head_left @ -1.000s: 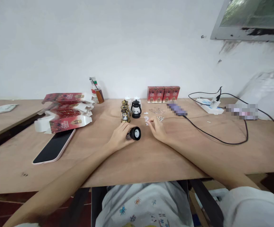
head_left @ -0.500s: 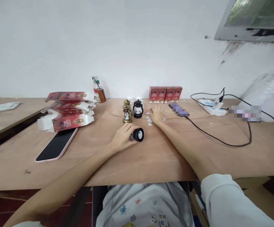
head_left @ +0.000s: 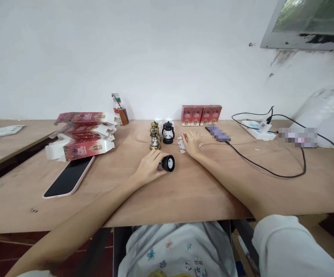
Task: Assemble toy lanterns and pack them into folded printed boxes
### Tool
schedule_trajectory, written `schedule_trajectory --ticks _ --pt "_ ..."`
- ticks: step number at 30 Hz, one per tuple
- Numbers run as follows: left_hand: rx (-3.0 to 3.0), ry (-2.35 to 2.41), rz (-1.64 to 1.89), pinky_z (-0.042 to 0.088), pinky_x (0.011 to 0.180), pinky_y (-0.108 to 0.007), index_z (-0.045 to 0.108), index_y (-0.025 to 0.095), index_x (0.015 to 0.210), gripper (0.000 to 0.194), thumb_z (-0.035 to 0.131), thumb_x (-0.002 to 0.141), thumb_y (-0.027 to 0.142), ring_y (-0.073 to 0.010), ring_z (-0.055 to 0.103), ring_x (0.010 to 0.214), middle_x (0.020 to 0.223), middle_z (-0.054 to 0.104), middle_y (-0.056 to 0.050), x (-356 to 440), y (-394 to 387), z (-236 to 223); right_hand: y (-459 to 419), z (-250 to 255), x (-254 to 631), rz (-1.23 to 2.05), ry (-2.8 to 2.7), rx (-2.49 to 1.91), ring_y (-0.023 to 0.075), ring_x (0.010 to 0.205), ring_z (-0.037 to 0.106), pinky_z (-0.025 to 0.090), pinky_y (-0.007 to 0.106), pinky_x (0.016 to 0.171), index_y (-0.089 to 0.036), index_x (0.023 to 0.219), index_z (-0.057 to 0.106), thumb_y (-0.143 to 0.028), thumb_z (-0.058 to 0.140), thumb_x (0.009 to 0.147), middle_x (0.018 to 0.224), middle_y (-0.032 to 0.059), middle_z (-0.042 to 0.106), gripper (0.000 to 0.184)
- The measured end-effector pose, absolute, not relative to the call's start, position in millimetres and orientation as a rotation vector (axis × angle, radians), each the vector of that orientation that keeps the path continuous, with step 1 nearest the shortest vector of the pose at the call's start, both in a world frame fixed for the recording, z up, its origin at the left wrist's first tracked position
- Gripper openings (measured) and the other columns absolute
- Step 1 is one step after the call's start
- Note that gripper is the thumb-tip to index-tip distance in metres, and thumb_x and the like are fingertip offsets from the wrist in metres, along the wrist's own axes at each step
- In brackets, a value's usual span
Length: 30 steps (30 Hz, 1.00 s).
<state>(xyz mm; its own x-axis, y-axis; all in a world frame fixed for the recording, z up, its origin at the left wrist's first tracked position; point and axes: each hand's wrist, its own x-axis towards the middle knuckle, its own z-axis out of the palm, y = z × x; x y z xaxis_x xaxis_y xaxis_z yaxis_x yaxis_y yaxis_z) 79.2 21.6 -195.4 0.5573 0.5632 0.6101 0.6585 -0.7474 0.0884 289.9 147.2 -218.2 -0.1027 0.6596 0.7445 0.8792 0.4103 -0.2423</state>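
My left hand [head_left: 148, 166] is wrapped round a small black lantern [head_left: 167, 163] that lies on its side on the wooden table [head_left: 184, 192], its round base facing me. My right hand [head_left: 192, 142] rests farther back over a scatter of small white and metal parts [head_left: 181, 146], fingers curled down onto them; whether it grips one is hidden. Just behind stand a black lantern [head_left: 167, 133] and two gold lanterns [head_left: 154, 139].
Flat red boxes [head_left: 82, 132] are stacked at the left, with a phone [head_left: 69, 177] face-up in front of them. A row of red boxes [head_left: 201, 114] and a small bottle [head_left: 121, 110] stand by the wall. A black cable [head_left: 271, 169] and a power strip [head_left: 256, 130] lie at the right.
My right hand moved away from the lying lantern to the small parts farther back, then drew slightly toward me. My left hand kept hold of the lantern.
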Motion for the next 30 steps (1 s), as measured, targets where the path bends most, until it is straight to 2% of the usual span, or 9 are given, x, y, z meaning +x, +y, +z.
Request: schedule_trajectory --ticks 5,9,21,23,25,28,30 --pt "-2.595 -1.064 -0.97 0.047 0.082 -0.034 0.052 0.017 0.11 0.033 0.06 0.081 0.031 -0.0235 0.055 0.095 0.102 0.061 -0.008 80 23 -197 77 -220 296 -0.363 -1.923 -0.79 0.0168 0.071 0.051 0.035 0.032 0.073 -0.02 0.08 0.062 -0.027 0.049 0.093 0.069 0.0017 0.062 0.02" --pt "-2.555 -1.069 -0.98 0.047 0.08 -0.034 0.052 0.017 0.108 0.031 0.059 0.082 0.033 -0.0231 0.055 0.093 0.1 0.061 -0.009 83 22 -197 35 -216 294 -0.367 -2.008 -0.556 0.0146 0.071 0.052 0.035 0.031 0.068 -0.02 0.084 0.063 -0.02 0.059 0.086 0.071 0.0004 0.066 0.005" --pt "-2.506 -1.025 -0.89 0.047 0.078 -0.033 0.054 0.014 0.108 0.03 0.057 0.085 0.033 -0.0227 0.054 0.09 0.097 0.062 -0.01 85 22 -199 25 -212 284 -0.309 -2.058 -0.576 0.0162 0.069 0.054 0.037 0.033 0.067 -0.022 0.075 0.063 -0.019 0.055 0.086 0.066 0.0003 0.065 0.013" --pt "-2.494 -1.028 -0.862 0.046 0.079 -0.034 0.054 0.015 0.11 0.032 0.057 0.085 0.034 -0.0233 0.054 0.09 0.098 0.062 -0.01 86 22 -200 23 -213 283 -0.253 -2.071 -0.659 0.0173 0.073 0.056 0.04 0.034 0.07 -0.022 0.076 0.062 -0.021 0.055 0.085 0.071 0.0018 0.065 0.012" --pt "-2.488 -1.018 -0.841 0.046 0.079 -0.035 0.054 0.015 0.112 0.033 0.057 0.085 0.034 -0.0237 0.054 0.091 0.1 0.062 -0.01 86 23 -201 20 -213 282 -0.176 -2.05 -0.743 0.0198 0.086 0.059 0.044 0.037 0.078 -0.022 0.086 0.062 -0.023 0.056 0.084 0.09 0.0063 0.066 0.007" --pt "-2.481 -1.003 -0.817 0.046 0.079 -0.035 0.054 0.015 0.113 0.034 0.057 0.085 0.033 -0.0243 0.054 0.092 0.101 0.062 -0.01 85 22 -202 18 -213 280 -0.054 -2.021 -0.797 0.0233 0.108 0.057 0.047 0.039 0.09 -0.02 0.108 0.056 -0.024 0.057 0.08 0.117 0.0122 0.059 0.028" --pt "-2.47 -0.993 -0.805 0.045 0.078 -0.035 0.054 0.015 0.113 0.033 0.056 0.085 0.033 -0.0244 0.055 0.091 0.1 0.062 -0.01 85 22 -202 19 -215 279 0.005 -2.036 -0.773 0.0224 0.107 0.059 0.049 0.038 0.091 -0.02 0.113 0.052 -0.023 0.056 0.079 0.114 0.0112 0.061 0.034"
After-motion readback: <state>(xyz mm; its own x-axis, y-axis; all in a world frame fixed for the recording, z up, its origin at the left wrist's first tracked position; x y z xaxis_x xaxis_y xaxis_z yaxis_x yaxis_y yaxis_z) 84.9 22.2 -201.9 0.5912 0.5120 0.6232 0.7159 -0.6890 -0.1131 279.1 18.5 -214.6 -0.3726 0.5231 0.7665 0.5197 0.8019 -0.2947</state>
